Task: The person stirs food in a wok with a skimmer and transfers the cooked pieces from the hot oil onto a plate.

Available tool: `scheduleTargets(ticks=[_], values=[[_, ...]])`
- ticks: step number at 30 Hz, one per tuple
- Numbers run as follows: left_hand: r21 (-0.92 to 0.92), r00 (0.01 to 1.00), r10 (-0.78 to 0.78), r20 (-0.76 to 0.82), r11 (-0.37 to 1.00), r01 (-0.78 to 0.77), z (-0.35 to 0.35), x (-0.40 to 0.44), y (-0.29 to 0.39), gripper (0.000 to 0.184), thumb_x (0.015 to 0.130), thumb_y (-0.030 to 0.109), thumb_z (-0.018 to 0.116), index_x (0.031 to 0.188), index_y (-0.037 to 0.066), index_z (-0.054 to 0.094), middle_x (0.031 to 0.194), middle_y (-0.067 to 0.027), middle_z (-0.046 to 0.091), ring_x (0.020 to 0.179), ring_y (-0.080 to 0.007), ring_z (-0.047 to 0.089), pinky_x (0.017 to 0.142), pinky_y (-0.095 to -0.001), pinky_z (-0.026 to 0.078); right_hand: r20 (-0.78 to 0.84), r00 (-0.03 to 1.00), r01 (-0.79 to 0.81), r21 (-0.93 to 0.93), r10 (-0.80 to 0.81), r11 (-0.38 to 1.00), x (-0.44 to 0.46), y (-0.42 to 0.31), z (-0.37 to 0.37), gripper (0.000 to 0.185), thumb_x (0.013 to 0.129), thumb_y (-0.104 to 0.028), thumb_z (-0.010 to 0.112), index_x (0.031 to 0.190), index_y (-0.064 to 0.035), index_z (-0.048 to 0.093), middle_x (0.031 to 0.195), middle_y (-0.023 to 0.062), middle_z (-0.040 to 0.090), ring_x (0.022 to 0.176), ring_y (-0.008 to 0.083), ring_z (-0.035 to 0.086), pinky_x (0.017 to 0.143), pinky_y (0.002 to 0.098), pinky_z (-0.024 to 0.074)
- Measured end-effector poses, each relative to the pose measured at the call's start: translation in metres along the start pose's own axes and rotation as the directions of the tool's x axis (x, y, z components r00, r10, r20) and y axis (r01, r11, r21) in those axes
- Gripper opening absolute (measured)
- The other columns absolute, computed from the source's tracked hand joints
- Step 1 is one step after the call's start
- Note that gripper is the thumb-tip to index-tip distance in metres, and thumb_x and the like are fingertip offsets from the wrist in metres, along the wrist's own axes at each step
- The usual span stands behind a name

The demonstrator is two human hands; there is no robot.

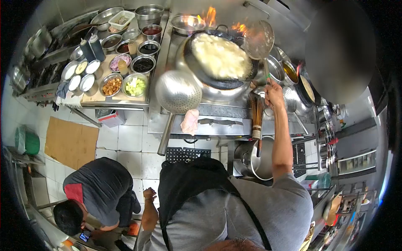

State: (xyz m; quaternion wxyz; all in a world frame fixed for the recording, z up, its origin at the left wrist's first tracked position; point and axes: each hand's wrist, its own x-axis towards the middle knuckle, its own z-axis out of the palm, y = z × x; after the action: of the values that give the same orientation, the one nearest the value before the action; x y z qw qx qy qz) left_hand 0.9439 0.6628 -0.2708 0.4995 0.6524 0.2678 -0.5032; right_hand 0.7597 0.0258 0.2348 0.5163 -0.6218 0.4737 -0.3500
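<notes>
My right hand [275, 95] is closed around the handle of a round mesh strainer [258, 39], which is raised over the right side of the wok. Pale food [220, 56], blurred, fills the dark wok [224, 85], and flames rise behind it. Below that hand stands a bundled bamboo wok brush [256, 117]. My left hand [149, 193] hangs low beside my body, fingers curled in, with nothing visible in it. A perforated ladle [179, 92] rests at the stove's front left, its handle jutting over the edge, next to a crumpled pale cloth [190, 122].
Left of the stove, a side table [98, 98] carries bowls of sauces, diced vegetables [135, 85] and squeeze bottles [96, 47]. Another person [102, 188] bends down at the lower left. A large metal pot [264, 161] stands below the stove's front right. More pans line the right.
</notes>
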Motion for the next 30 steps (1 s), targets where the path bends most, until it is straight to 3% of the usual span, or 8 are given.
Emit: scheduleTargets(ticks=[3, 4, 6, 8, 14, 20, 24, 30], values=[[-0.046, 0.999, 0.008, -0.032, 0.999, -0.009, 0.004, 0.006, -0.009, 0.011, 0.083, 0.022, 0.055, 0.076, 0.013, 0.055, 0.064, -0.0027, 0.055, 0.054, -0.0199, 0.054, 0.056, -0.0449, 0.041, -0.025, 0.997, 0.059, -0.247, -0.067, 0.967, 0.020, 0.027, -0.011, 0.059, 0.086, 0.002, 0.039, 0.146, 0.0005, 0.035, 0.067, 0.0030, 0.050, 0.037, 0.0108, 0.038, 0.031, 0.0283, 0.0329], [-0.089, 1.000, 0.016, -0.007, 0.996, -0.017, 0.001, 0.013, -0.013, 0.012, 0.084, 0.022, 0.055, 0.076, 0.013, 0.055, 0.064, -0.0028, 0.054, 0.054, -0.0198, 0.054, 0.056, -0.0448, 0.042, -0.048, 0.998, 0.023, -0.208, -0.034, 0.978, 0.027, 0.044, -0.014, 0.031, 0.096, -0.007, 0.042, 0.126, -0.0094, 0.050, 0.065, 0.0005, 0.047, 0.036, 0.0073, 0.037, 0.028, 0.0251, 0.0321], [-0.161, 0.994, 0.027, 0.102, 0.987, -0.010, -0.006, 0.024, -0.018, 0.012, 0.084, 0.021, 0.054, 0.076, 0.011, 0.055, 0.063, -0.0029, 0.054, 0.052, -0.0193, 0.052, 0.054, -0.0440, 0.042, 0.004, 0.998, -0.057, -0.096, 0.058, 0.994, 0.018, 0.055, -0.011, 0.027, 0.096, -0.006, 0.042, 0.121, -0.0097, 0.051, 0.065, 0.0006, 0.047, 0.037, 0.0074, 0.037, 0.029, 0.0248, 0.0318], [-0.110, 0.999, 0.027, 0.017, 0.994, -0.025, 0.002, 0.011, -0.012, 0.012, 0.084, 0.020, 0.055, 0.076, 0.011, 0.055, 0.062, -0.0029, 0.054, 0.051, -0.0190, 0.052, 0.053, -0.0433, 0.041, 0.035, 0.980, -0.199, 0.076, 0.197, 0.977, -0.001, 0.044, 0.004, 0.020, 0.095, -0.005, 0.043, 0.112, -0.0108, 0.051, 0.066, 0.0000, 0.047, 0.038, 0.0068, 0.037, 0.029, 0.0237, 0.0301], [-0.035, 0.997, 0.023, -0.075, 0.999, -0.026, 0.008, 0.003, -0.001, 0.011, 0.083, 0.019, 0.054, 0.076, 0.011, 0.055, 0.064, -0.0033, 0.054, 0.052, -0.0192, 0.053, 0.054, -0.0438, 0.041, 0.297, 0.901, -0.405, 0.313, 0.317, 0.859, 0.007, 0.059, -0.009, 0.022, 0.097, -0.005, 0.044, 0.118, -0.0103, 0.046, 0.074, 0.0025, 0.048, 0.042, 0.0062, 0.037, 0.031, 0.0227, 0.0305], [0.059, 0.993, 0.104, -0.063, 0.993, -0.100, 0.000, -0.013, 0.010, 0.010, 0.084, 0.018, 0.053, 0.079, 0.010, 0.056, 0.064, -0.0037, 0.054, 0.054, -0.0203, 0.053, 0.059, -0.0459, 0.042, 0.493, 0.814, -0.529, 0.411, 0.308, 0.742, 0.013, 0.058, -0.012, 0.019, 0.098, -0.004, 0.042, 0.114, -0.0102, 0.048, 0.060, -0.0021, 0.042, 0.035, 0.0045, 0.032, 0.027, 0.0199, 0.0258], [-0.038, 0.997, 0.076, -0.018, 0.996, -0.077, -0.010, -0.002, 0.016, 0.008, 0.083, 0.017, 0.054, 0.079, 0.011, 0.058, 0.063, -0.0036, 0.053, 0.053, -0.0196, 0.053, 0.056, -0.0450, 0.042, 0.558, 0.780, -0.596, 0.528, 0.283, 0.604, 0.027, 0.070, -0.007, 0.019, 0.098, -0.004, 0.041, 0.114, -0.0091, 0.049, 0.059, -0.0021, 0.041, 0.033, 0.0059, 0.029, 0.026, 0.0215, 0.0249], [-0.207, 0.992, 0.084, 0.091, 0.976, -0.063, -0.016, 0.013, 0.024, 0.011, 0.083, 0.017, 0.054, 0.076, 0.010, 0.055, 0.063, -0.0032, 0.052, 0.053, -0.0185, 0.052, 0.051, -0.0392, 0.040, 0.465, 0.868, -0.461, 0.630, 0.171, 0.625, 0.004, 0.085, 0.002, 0.024, 0.098, -0.004, 0.044, 0.121, -0.0097, 0.050, 0.065, -0.0024, 0.044, 0.034, 0.0051, 0.029, 0.027, 0.0201, 0.0253]])
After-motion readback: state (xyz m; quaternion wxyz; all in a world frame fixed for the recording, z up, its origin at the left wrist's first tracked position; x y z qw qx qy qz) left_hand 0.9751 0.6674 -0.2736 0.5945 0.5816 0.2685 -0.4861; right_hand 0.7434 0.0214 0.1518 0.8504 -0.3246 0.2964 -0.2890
